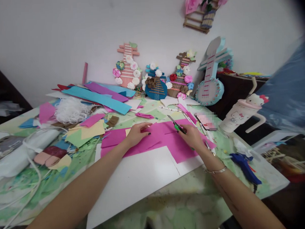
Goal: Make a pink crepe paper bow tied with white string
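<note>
Magenta paper lies over a white board on the table. My right hand grips a green and black utility knife, its thin blade pointing up and left above the paper. A dark straight line runs across the paper just left of the knife. My left hand is over the paper's left part, thumb and fingers apart, with no object in it. Pale yellow paper peeks out beside this hand. Scissors lie partly hidden by my right wrist.
A blue glue gun and a white tumbler with a straw stand right. Leftward are white string, coloured paper strips, scraps and a white cable. Several decorated paper lutes lean against the wall.
</note>
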Tool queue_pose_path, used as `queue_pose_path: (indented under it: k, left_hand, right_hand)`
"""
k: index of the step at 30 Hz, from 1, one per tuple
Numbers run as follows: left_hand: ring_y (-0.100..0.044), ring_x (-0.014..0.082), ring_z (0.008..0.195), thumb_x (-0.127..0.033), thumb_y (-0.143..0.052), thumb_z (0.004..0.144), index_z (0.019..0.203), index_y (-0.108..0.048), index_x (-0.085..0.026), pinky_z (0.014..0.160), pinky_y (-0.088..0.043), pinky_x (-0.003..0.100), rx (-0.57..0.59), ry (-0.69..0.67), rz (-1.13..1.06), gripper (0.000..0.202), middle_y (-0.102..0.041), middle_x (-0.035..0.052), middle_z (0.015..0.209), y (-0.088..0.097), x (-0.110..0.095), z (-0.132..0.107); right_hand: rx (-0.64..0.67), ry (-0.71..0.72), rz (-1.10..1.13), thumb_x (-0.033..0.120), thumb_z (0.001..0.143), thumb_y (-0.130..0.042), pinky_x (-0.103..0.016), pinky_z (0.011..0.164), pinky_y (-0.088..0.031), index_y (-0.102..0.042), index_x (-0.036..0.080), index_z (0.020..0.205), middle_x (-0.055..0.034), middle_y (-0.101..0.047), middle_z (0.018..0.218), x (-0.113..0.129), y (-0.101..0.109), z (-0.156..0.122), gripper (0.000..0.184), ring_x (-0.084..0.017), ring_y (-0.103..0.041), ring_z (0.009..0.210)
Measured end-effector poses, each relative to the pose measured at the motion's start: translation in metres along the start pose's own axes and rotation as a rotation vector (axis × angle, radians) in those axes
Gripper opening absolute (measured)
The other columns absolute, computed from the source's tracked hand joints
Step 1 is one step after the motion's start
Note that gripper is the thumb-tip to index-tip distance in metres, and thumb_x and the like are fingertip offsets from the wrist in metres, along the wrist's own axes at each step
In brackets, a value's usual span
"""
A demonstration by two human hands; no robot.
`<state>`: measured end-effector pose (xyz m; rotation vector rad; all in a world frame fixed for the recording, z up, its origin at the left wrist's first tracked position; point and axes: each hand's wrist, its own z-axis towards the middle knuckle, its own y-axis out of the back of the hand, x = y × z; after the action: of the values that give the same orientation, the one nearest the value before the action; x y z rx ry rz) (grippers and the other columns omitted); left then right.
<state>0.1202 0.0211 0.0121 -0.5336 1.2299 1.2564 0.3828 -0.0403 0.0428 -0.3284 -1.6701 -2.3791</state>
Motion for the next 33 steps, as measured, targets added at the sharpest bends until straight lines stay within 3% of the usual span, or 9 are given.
queue_pose_path:
  k: [5, 9, 10, 12, 15, 17, 24, 28, 33]
  left_hand:
    - [-0.065, 0.0204, 0.085, -0.023, -0.075, 0.059, 0.093, -0.07, -0.014, 0.084, -0.051, 0.037, -0.137, 0.137, -0.257, 0.036, -0.072, 0.0073, 0.091, 0.005, -0.003, 0.001]
    - [-0.066, 0.019, 0.077, -0.026, -0.081, 0.051, 0.086, -0.07, -0.013, 0.078, -0.052, 0.033, -0.251, 0.202, -0.358, 0.039, -0.072, 0.0065, 0.082, 0.006, -0.005, 0.003]
    - [-0.066, 0.0187, 0.077, -0.027, -0.081, 0.05, 0.086, -0.07, -0.013, 0.077, -0.052, 0.032, -0.267, 0.201, -0.364, 0.04, -0.072, 0.0065, 0.081, 0.006, -0.006, 0.002]
    - [-0.066, 0.0179, 0.076, -0.028, -0.082, 0.05, 0.087, -0.069, -0.012, 0.075, -0.052, 0.03, -0.292, 0.206, -0.398, 0.042, -0.072, 0.0064, 0.08, 0.006, -0.008, 0.001]
    - [-0.065, 0.0157, 0.072, -0.028, -0.082, 0.052, 0.093, -0.068, -0.013, 0.067, -0.052, 0.025, -0.301, 0.235, -0.513, 0.046, -0.072, 0.0056, 0.079, 0.004, -0.015, -0.002]
    - [-0.064, 0.0138, 0.067, -0.027, -0.081, 0.054, 0.097, -0.066, -0.014, 0.062, -0.051, 0.022, -0.305, 0.245, -0.592, 0.047, -0.072, 0.0042, 0.076, 0.002, -0.02, -0.005]
    - [-0.058, 0.0103, 0.049, -0.023, -0.076, 0.06, 0.109, -0.058, -0.016, 0.044, -0.045, 0.017, -0.27, 0.281, -0.617, 0.053, -0.067, -0.0012, 0.063, -0.002, -0.032, -0.008]
    - [-0.064, 0.0149, 0.057, -0.021, -0.069, 0.064, 0.114, -0.053, -0.02, 0.05, -0.051, 0.023, -0.265, 0.31, -0.534, 0.052, -0.065, -0.0029, 0.063, -0.002, -0.033, -0.01]
    - [-0.066, 0.0163, 0.062, -0.017, -0.062, 0.066, 0.11, -0.051, -0.022, 0.058, -0.054, 0.028, -0.194, 0.347, -0.407, 0.046, -0.065, -0.0025, 0.066, -0.003, -0.036, -0.01]
  right_hand:
    - [0.017, -0.022, 0.077, 0.012, 0.077, -0.053, -0.032, 0.068, -0.04, -0.067, 0.008, 0.083, -0.0176, -0.067, 0.082, 0.021, -0.009, 0.024, 0.016, -0.027, -0.061, 0.081]
    - [0.018, 0.066, 0.258, 0.017, 0.086, -0.045, -0.033, 0.081, -0.043, -0.064, 0.013, 0.098, -0.0136, -0.066, 0.097, 0.044, -0.016, 0.026, 0.022, -0.024, -0.06, 0.096]
    - [0.038, 0.092, 0.355, 0.023, 0.09, -0.041, -0.031, 0.08, -0.046, -0.062, 0.016, 0.104, -0.0103, -0.067, 0.097, 0.051, -0.019, 0.023, 0.026, -0.021, -0.062, 0.094]
    - [0.169, 0.022, 0.979, 0.035, 0.088, -0.047, -0.034, 0.075, -0.05, -0.051, 0.019, 0.119, -0.0081, -0.066, 0.092, 0.063, -0.029, 0.015, 0.035, -0.02, -0.066, 0.083]
    - [0.339, -0.103, 1.408, 0.029, 0.063, -0.077, -0.034, 0.07, -0.052, -0.036, 0.025, 0.13, -0.0002, -0.064, 0.08, 0.074, -0.044, 0.003, 0.078, -0.019, -0.066, 0.072]
    - [0.349, -0.14, 1.467, 0.021, 0.055, -0.08, -0.029, 0.067, -0.05, -0.036, 0.024, 0.129, 0.0028, -0.063, 0.075, 0.075, -0.049, -0.002, 0.086, -0.016, -0.064, 0.069]
    - [0.29, -0.105, 1.509, 0.014, 0.058, -0.072, -0.023, 0.063, -0.045, -0.045, 0.021, 0.113, 0.0056, -0.06, 0.067, 0.064, -0.038, 0.003, 0.061, -0.01, -0.058, 0.062]
    - [0.225, -0.126, 1.487, 0.012, 0.059, -0.064, -0.024, 0.061, -0.046, -0.043, 0.022, 0.116, 0.006, -0.057, 0.069, 0.059, -0.035, 0.004, 0.062, -0.011, -0.056, 0.061]
    - [0.275, -0.23, 1.454, 0.011, 0.058, -0.062, -0.027, 0.059, -0.051, -0.037, 0.024, 0.118, 0.0059, -0.055, 0.073, 0.059, -0.035, 0.005, 0.066, -0.011, -0.059, 0.059]
